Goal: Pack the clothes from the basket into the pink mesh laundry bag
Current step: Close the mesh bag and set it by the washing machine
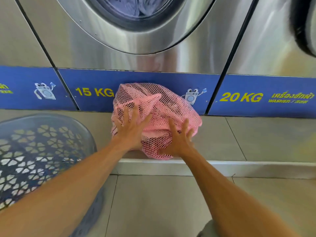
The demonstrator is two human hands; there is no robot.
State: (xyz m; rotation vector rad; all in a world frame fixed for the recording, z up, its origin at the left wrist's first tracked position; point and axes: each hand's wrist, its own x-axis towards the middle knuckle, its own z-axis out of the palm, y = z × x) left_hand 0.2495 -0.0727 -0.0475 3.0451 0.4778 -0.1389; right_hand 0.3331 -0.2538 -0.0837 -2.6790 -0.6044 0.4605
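Observation:
The pink mesh laundry bag (159, 106) lies bulging on the raised tiled step in front of the 15 KG washer, with pink and dark cloth showing through the net. My left hand (131, 129) rests flat on its left front, fingers spread. My right hand (179, 139) presses its lower right side, fingers apart, not gripping. The grey perforated basket (41, 151) stands at the left on the floor; I see no clothes inside it through the holes.
Steel washers (153, 53) with blue 15 KG and 20 KG panels stand right behind the bag. The step's metal edge (222, 165) runs across the view. Grey floor tiles (153, 202) lie below it.

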